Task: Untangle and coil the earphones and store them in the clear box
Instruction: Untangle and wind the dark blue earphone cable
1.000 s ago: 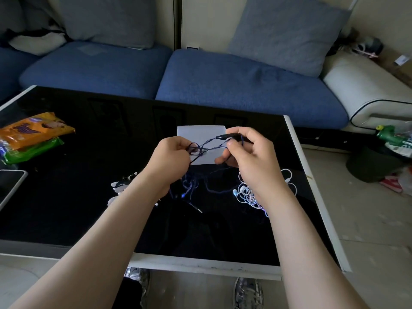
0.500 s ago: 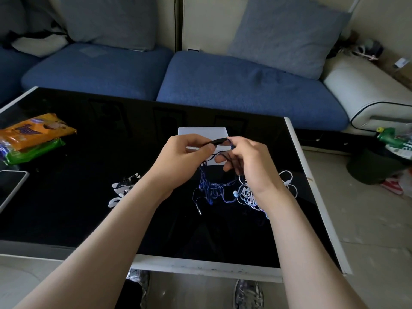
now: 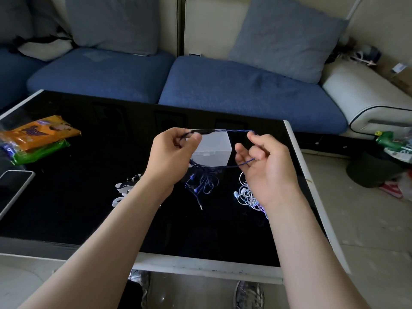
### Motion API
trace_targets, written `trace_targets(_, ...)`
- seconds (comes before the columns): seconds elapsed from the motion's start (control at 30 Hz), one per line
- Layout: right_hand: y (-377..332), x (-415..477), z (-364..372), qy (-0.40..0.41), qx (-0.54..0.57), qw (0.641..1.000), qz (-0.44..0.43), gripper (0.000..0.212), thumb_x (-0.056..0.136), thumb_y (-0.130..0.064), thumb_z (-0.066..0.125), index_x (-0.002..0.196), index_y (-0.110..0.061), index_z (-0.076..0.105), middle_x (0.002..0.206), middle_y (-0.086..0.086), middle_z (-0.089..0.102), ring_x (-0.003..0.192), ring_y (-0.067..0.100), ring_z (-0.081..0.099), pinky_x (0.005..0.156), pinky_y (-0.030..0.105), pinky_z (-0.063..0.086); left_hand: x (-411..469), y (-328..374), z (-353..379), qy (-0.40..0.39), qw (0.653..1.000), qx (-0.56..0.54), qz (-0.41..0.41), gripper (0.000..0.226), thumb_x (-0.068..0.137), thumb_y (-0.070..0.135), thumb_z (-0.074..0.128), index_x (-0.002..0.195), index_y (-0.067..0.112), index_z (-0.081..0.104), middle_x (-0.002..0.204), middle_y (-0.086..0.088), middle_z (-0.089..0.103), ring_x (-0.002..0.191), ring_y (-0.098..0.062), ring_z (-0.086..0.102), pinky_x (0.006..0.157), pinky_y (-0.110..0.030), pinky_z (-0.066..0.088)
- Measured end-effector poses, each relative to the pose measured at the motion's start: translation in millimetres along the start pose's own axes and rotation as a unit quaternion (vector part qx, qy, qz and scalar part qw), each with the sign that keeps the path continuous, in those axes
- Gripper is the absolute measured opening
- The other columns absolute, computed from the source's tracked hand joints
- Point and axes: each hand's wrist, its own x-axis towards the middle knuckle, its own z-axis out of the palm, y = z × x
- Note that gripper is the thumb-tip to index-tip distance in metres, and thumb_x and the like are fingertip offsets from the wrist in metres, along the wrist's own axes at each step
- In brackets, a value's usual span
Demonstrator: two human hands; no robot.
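Far left on the table (image 3: pixel 66 219): phone (image 3: pixel 13 188), snack packs (image 3: pixel 38 134), both well apart from the work. Nearer centre were some white bits (image 3: pixel 126 189), too small to tell what. Left hand (image 3: pixel 171 152) was raised over the table, thumb and forefinger pinching the blue earphones (image 3: pixel 202 181) just beside the black remote (image 3: pixel 205 131), other fingers curled. From there one strand ran taut across to the right hand (image 3: pixel 265 166), and a second, lower strand came back from its fingers to the tangle. The rest of the blue cord hung in a loose knot below the left hand, with the plug (image 3: pixel 200 206) dangling lowest; cannot tell if it touched the table. The box (image 3: pixel 211 150) sat on the table behind the cord, between the hands; lid on or off, cannot tell. Right hand was palm-up with fingers curled, the cord hooked round the fingers, a light hold rather than a tight one. White earphones (image 3: pixel 245 195) lay in a heap on the table just under the right wrist, untouched. Step, by my read: untangling the blue set, early, nothing coiled, nothing seen in the box. The next move probably calls for working the hanging knot loose while holding the taut strand apart, freeing the plug end, then winding. Risk: pulling hard could tighten the knot.
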Motion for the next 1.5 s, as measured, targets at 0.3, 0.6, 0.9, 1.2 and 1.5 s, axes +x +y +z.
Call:
trace_targets(0.3, 11, -2, -15, 0.057, -0.453, 0.881, -0.123, 0.016, 0.095, -0.012, 0.069, 0.094, -0.023, 0.082, 0.059, -0.003, 0.065, 0.051, 0.009, 0.053, 0.045, 0.016, 0.04, -1, -1, -2, 0.124, 0.99, -0.045, -0.047, 0.008, 0.103, 0.024, 0.065, 0.101, 0.02, 0.071, 0.084, -0.003, 0.078, 0.076, -0.011, 0.077, 0.088, -0.052, 0.064)
trace_targets(0.6, 22, 4, -33, -0.015, -0.696, 0.705, -0.137, 0.038, 0.098, -0.02, 0.064, 0.067, 0.0, 0.057, 0.057, 0.009, 0.05, 0.055, 0.026, 0.047, 0.053, 0.034, 0.034, 0, -2, 0, 0.141, 0.989, -0.026, -0.046, 0.006, 0.101, 0.025, 0.065, 0.097, 0.026, 0.07, 0.083, 0.005, 0.075, 0.085, -0.018, 0.075, 0.087, -0.052, 0.063)
trace_targets(0.9, 10, -4, -20, -0.084, -0.532, 0.84, -0.07, 0.027, 0.093, -0.046, 0.08, 0.082, -0.021, 0.083, 0.082, 0.022, 0.071, 0.07, 0.023, 0.061, 0.074, 0.036, 0.049, 3, -4, -2, 0.085, 0.982, -0.087, -0.145, 0.011, 0.109, 0.016, 0.053, 0.101, 0.016, 0.06, 0.107, -0.015, 0.065, 0.09, -0.035, 0.078, 0.066, -0.05, 0.067)
trace_targets(1.2, 16, 1, -27, 0.006, -0.584, 0.802, -0.123, 0.028, 0.102, -0.022, 0.066, 0.079, -0.01, 0.075, 0.064, 0.01, 0.072, 0.049, 0.019, 0.067, 0.055, 0.033, 0.061, -2, 7, -3, -0.025, 0.985, -0.121, -0.123, 0.015, 0.11, 0.021, 0.054, 0.118, 0.01, 0.061, 0.088, -0.004, 0.075, 0.084, -0.022, 0.081, 0.083, -0.044, 0.065)
trace_targets(1.5, 17, 3, -18, 0.063, -0.491, 0.832, -0.252, 0.024, 0.092, -0.006, 0.066, 0.102, -0.023, 0.078, 0.072, -0.01, 0.073, 0.067, 0.002, 0.071, 0.07, 0.019, 0.055, -9, 9, -3, -0.079, 0.99, -0.092, -0.067, 0.017, 0.101, 0.027, 0.072, 0.108, 0.011, 0.073, 0.086, -0.004, 0.076, 0.089, -0.02, 0.08, 0.069, -0.033, 0.064)
